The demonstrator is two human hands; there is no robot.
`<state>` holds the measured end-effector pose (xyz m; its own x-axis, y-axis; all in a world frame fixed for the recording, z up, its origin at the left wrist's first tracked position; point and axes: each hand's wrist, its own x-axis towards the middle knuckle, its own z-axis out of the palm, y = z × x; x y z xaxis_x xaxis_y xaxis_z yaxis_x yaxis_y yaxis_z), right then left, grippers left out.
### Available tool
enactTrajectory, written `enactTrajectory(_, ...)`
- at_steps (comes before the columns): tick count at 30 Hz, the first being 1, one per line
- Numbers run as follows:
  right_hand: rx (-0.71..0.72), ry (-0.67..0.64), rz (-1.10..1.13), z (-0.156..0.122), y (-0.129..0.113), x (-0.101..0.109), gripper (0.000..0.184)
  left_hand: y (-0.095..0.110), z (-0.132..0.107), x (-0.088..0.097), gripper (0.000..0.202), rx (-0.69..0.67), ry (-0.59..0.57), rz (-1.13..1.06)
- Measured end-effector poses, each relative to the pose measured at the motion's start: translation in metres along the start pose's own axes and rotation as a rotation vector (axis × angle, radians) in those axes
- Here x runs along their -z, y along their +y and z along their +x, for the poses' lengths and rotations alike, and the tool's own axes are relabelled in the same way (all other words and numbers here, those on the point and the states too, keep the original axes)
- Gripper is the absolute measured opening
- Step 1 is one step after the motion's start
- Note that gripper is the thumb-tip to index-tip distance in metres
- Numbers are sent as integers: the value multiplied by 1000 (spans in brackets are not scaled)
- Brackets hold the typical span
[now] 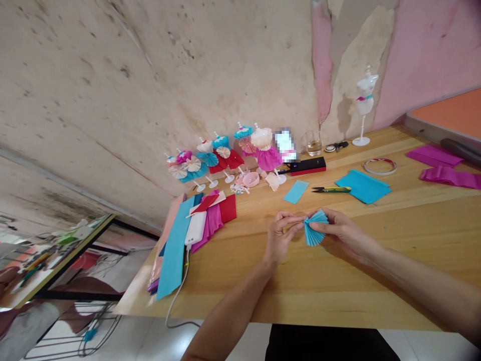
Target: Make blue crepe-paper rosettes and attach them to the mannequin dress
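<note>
A small light-blue pleated paper fan (315, 233) is held above the wooden table between both hands. My left hand (280, 235) pinches its gathered point with fingertips closed. On the fan's right side, my right hand (343, 230) grips the pleats between thumb and fingers. Just beyond the hands lie yellow-handled thread snips (332, 190), a light-blue paper rectangle (296, 191) and a larger folded blue sheet (364, 186).
Several miniature dress forms in paper dresses (225, 155) stand along the wall; a white dress form (365, 100) stands at right. Stacked coloured paper (176, 245) and a cabled white power bank (196, 228) lie left. A glass (313, 145) and tape roll (380, 166) sit behind.
</note>
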<state>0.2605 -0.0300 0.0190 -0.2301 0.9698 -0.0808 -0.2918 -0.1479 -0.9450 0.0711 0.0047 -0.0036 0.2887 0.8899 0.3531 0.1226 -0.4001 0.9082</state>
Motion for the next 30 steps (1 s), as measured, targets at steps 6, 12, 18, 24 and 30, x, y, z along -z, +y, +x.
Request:
enactTrajectory(6, 19, 65, 15, 2, 4, 2, 35, 2, 0, 0, 22, -24, -71, 19)
enactTrajectory(12, 37, 39, 7, 1, 4, 0, 34, 1, -1, -1, 22, -44, -91, 28)
enactTrajectory(18, 46, 24, -6, 1, 5, -2, 33, -1, 0, -1, 22, -36, -87, 9)
enactTrajectory(24, 161, 97, -177, 2, 7, 0, 34, 1, 0, -2, 21, -8, -83, -8)
enactTrajectory(30, 197, 141, -243, 3, 10, 0, 32, 2, 0, -1, 20, 22, -83, -73)
